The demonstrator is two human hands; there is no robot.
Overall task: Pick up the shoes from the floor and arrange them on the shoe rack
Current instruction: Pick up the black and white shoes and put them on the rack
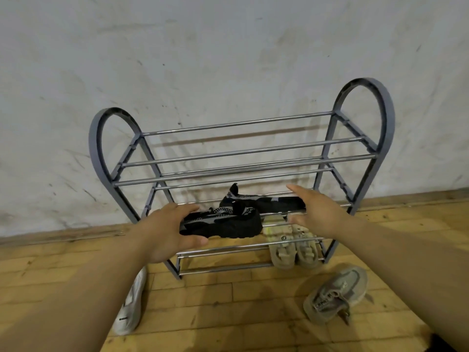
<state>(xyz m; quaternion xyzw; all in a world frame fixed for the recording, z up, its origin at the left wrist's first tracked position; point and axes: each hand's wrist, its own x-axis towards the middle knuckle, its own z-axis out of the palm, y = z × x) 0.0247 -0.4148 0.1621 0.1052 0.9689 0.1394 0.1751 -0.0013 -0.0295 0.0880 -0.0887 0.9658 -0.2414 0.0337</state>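
Left hand (167,229) gripped front black sneaker (228,222) at shoe rack (365,82) shelf, fingers curled on top, thumb beneath. Right hand (314,209) fingers straight, spread, at rear black sneaker (274,203).

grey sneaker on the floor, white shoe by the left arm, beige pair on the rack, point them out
grey sneaker (337,290): head view, on its upper by the laces.
white shoe (130,304): head view, on its side panel.
beige pair (283,252): head view, on one shoe's strap.
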